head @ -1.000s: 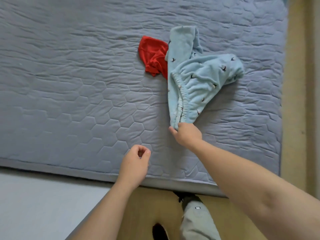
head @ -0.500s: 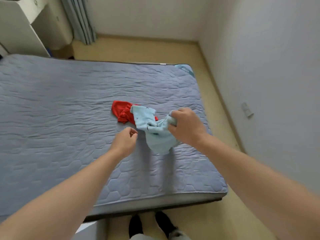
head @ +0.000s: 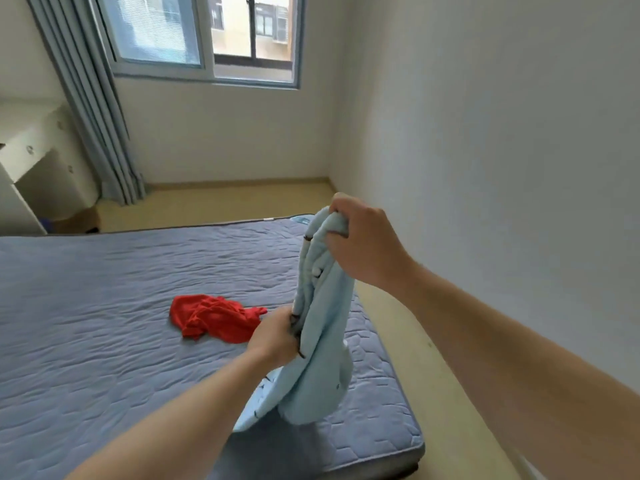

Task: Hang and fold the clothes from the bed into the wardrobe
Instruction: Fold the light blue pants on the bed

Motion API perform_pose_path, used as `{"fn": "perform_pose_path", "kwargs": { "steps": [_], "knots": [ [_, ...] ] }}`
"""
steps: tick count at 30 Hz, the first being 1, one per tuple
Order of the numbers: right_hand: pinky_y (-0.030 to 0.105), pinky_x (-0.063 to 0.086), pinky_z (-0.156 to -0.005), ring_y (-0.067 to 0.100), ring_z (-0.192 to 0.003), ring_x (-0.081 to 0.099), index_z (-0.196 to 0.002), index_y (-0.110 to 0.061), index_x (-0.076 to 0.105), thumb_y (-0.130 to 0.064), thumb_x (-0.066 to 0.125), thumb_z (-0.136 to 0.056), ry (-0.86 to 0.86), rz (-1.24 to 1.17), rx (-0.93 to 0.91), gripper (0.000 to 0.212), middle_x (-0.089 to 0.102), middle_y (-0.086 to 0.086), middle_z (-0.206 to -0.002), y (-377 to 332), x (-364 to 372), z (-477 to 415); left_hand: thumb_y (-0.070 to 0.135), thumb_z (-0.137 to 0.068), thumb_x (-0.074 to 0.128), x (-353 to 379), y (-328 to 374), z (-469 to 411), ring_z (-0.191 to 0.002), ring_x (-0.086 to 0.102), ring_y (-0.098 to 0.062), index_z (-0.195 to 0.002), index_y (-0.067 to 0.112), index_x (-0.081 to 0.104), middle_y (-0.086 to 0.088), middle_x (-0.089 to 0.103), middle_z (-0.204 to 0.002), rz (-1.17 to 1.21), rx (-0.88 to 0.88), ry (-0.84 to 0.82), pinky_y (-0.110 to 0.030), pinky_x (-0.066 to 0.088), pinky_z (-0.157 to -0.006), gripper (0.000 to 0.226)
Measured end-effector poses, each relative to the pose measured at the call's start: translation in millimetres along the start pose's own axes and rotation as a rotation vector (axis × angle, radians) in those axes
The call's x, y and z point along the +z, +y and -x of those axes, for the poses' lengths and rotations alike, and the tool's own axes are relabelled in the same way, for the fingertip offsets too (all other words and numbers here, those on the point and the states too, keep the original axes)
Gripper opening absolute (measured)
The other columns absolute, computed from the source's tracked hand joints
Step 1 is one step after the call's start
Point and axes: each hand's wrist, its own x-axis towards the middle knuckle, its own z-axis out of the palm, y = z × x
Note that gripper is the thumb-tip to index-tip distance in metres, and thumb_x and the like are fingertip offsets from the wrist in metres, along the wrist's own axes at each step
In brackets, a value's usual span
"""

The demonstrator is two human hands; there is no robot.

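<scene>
A light blue garment [head: 322, 344] with small dark bird prints hangs in the air above the bed's right end. My right hand [head: 360, 244] grips its bunched top, raised high. My left hand [head: 277, 336] pinches the cloth lower down along its left edge. A crumpled red garment [head: 214, 318] lies on the grey-blue quilted bed [head: 104, 323], just left of my left hand. The wardrobe is out of view.
A white wall [head: 502, 168] runs close along the bed's right side, with a narrow strip of beige floor [head: 415, 341] between. White drawers [head: 38, 161] stand at the far left beside grey-blue curtains [head: 93, 109] and a window [head: 207, 36].
The right hand has lifted the blue garment off the bed into the air. The left hand, which held nothing, now pinches its edge. The view has tilted up to the window.
</scene>
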Motion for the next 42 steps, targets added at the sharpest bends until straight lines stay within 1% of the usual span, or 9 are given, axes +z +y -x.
{"fn": "perform_pose_path", "kwargs": {
  "steps": [5,7,11,17,22,29,35,40,42],
  "knots": [
    [0.019,0.032,-0.057,0.019,-0.067,0.042,-0.074,-0.011,0.042,0.007,0.049,-0.074,0.033,0.069,0.01,0.02,0.042,-0.007,-0.069,26,-45,-4,0.019,-0.084,0.054,1,9,-24,-0.096,0.065,-0.026,-0.095,0.029,0.063,0.0,0.073,-0.1,-0.115,-0.088,0.008,-0.037,0.052,-0.081,0.017],
    [0.026,0.034,-0.061,0.021,-0.07,0.045,-0.075,-0.011,0.042,0.007,0.048,-0.075,0.038,0.139,0.031,0.019,0.045,-0.002,-0.073,43,-61,-3,0.013,-0.088,0.054,-15,14,-40,-0.096,0.063,-0.029,-0.101,0.024,0.063,-0.005,0.071,-0.101,-0.099,-0.084,0.093,-0.037,0.049,-0.079,0.019],
    [0.027,0.034,-0.062,0.022,-0.071,0.047,-0.077,-0.015,0.045,-0.001,0.051,-0.077,0.005,0.336,0.082,0.015,0.046,0.001,-0.079,80,-88,1,0.018,-0.088,0.064,-68,43,-67,-0.087,0.062,-0.03,-0.095,0.019,0.066,-0.008,0.069,-0.09,-0.078,-0.025,0.294,-0.032,0.04,-0.067,0.007],
    [0.027,0.039,-0.06,0.029,-0.076,0.057,-0.086,-0.016,0.056,-0.006,0.052,-0.076,-0.141,0.602,0.202,0.015,0.045,0.002,-0.083,124,-117,7,0.011,-0.079,0.078,-127,100,-79,-0.072,0.057,-0.019,-0.084,0.015,0.069,-0.005,0.067,-0.077,0.045,0.162,0.436,-0.034,0.049,-0.07,0.011],
    [0.036,0.051,-0.075,0.027,-0.088,0.054,-0.12,-0.025,0.065,-0.003,0.046,-0.088,-0.216,0.586,0.286,0.043,0.049,0.004,-0.102,138,-118,9,0.019,-0.071,0.085,-153,136,-78,-0.07,0.061,-0.011,-0.08,0.026,0.07,0.008,0.066,-0.071,-0.004,0.236,0.475,-0.02,0.045,-0.064,0.018],
    [0.034,0.048,-0.074,0.026,-0.082,0.051,-0.112,-0.011,0.066,-0.001,0.046,-0.088,0.089,0.525,0.301,0.033,0.045,0.006,-0.099,130,-131,-11,0.041,-0.06,0.067,-189,174,-69,-0.088,0.06,-0.019,-0.088,0.03,0.074,0.0,0.067,-0.093,-0.105,0.286,0.533,-0.031,0.05,-0.076,0.031],
    [0.036,0.046,-0.085,0.033,-0.095,0.053,-0.118,-0.005,0.058,-0.009,0.041,-0.088,0.034,0.432,0.474,0.035,0.047,0.016,-0.122,116,-140,-31,0.021,-0.077,0.068,-194,184,-67,-0.095,0.058,-0.025,-0.095,0.02,0.076,-0.005,0.066,-0.096,-0.249,0.288,0.564,-0.026,0.038,-0.078,0.02],
    [0.033,0.04,-0.077,0.026,-0.085,0.047,-0.109,-0.008,0.055,-0.024,0.047,-0.091,0.176,0.373,0.404,0.025,0.047,0.012,-0.11,102,-147,-36,0.02,-0.08,0.074,-210,185,-63,-0.087,0.053,-0.017,-0.099,0.014,0.074,-0.01,0.066,-0.1,-0.192,0.367,0.745,-0.023,0.037,-0.079,0.02],
    [0.032,0.038,-0.074,0.024,-0.086,0.048,-0.097,-0.014,0.053,-0.034,0.052,-0.089,0.133,0.358,0.354,0.021,0.046,0.007,-0.103,98,-154,-38,0.022,-0.081,0.075,-217,187,-63,-0.085,0.051,-0.015,-0.1,0.013,0.073,-0.009,0.066,-0.1,-0.192,0.385,0.784,-0.023,0.037,-0.079,0.022]
  ]
}}
